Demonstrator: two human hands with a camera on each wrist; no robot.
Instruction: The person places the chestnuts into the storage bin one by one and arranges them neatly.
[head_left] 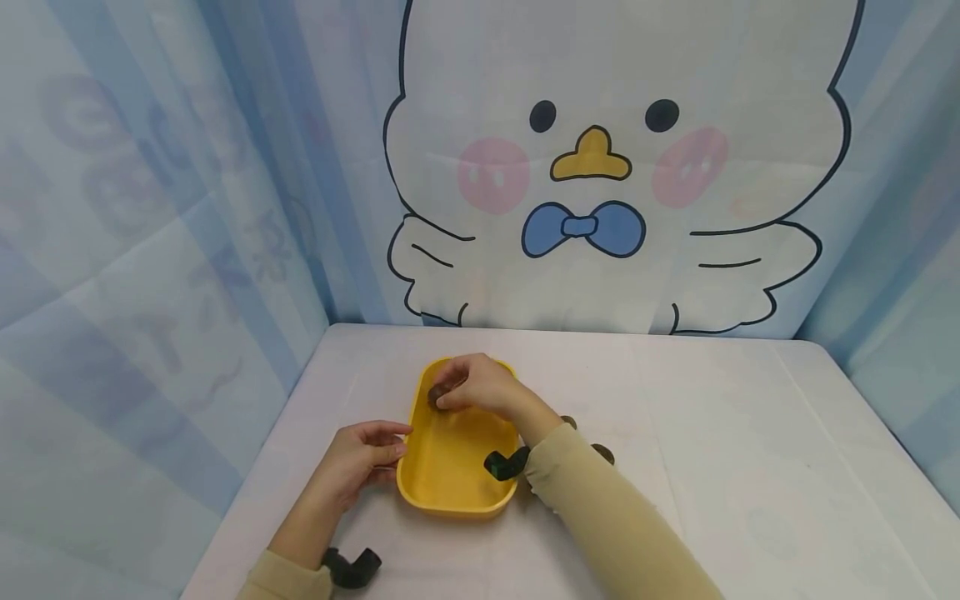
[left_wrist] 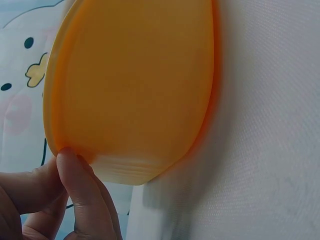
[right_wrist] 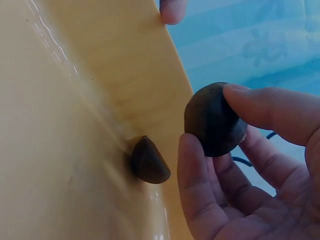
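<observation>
Between its thumb and fingers, my right hand (head_left: 480,383) pinches a dark brown chestnut (right_wrist: 212,120) over the far left part of a yellow tray (head_left: 450,467). Another chestnut (right_wrist: 150,162) lies inside the tray against its wall, as the right wrist view shows; in the head view it is not seen apart from the held one. My left hand (head_left: 365,454) is at the tray's left side, its fairly straight fingers touching the outside of the wall near the rim. In the left wrist view its fingertips (left_wrist: 65,156) meet at the rim.
To the right of the tray, beside and partly behind the right forearm, lie chestnuts (head_left: 602,453) on the white table (head_left: 750,483). A dark band piece (head_left: 352,568) sits at each wrist. Behind the table hangs a curtain (head_left: 585,283) with a cartoon bird.
</observation>
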